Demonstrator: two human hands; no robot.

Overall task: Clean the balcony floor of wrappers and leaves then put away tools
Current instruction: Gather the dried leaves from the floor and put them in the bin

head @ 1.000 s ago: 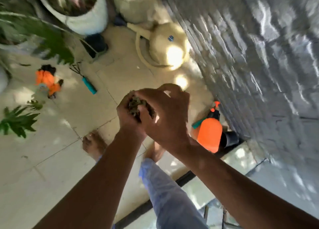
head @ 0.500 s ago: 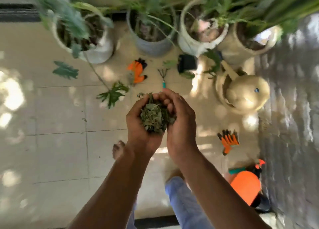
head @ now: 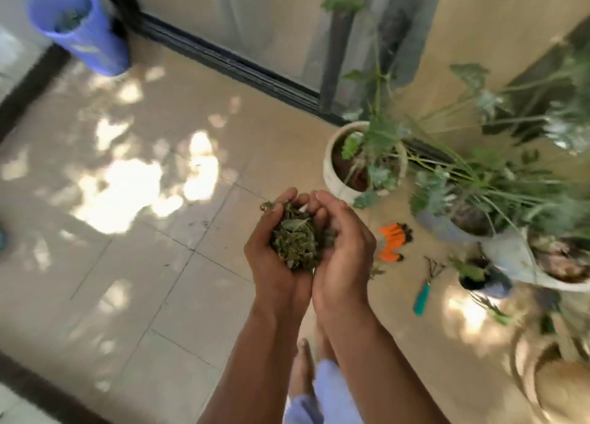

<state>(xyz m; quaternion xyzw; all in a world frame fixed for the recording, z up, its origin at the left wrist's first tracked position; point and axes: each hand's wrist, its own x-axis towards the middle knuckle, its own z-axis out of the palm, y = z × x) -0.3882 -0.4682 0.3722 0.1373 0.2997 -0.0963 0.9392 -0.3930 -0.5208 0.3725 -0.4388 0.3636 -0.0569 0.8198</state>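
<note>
A clump of dry green leaves lies cupped between both my hands at mid-frame, above the beige tiled floor. My left hand curls round its left side and my right hand curls round its right, little fingers together. A blue bin with some greenery inside stands at the far left corner. On the floor to the right lie an orange and black glove and a small hand rake with a teal handle.
Potted plants crowd the right side, with a small black pot and a beige watering can at the lower right. A dark door track runs along the far wall. My bare foot is below my hands.
The view has swung left from the wall and sprayer to the door and blue bin. My hands have gone from closed over the leaves to cupped under them.
</note>
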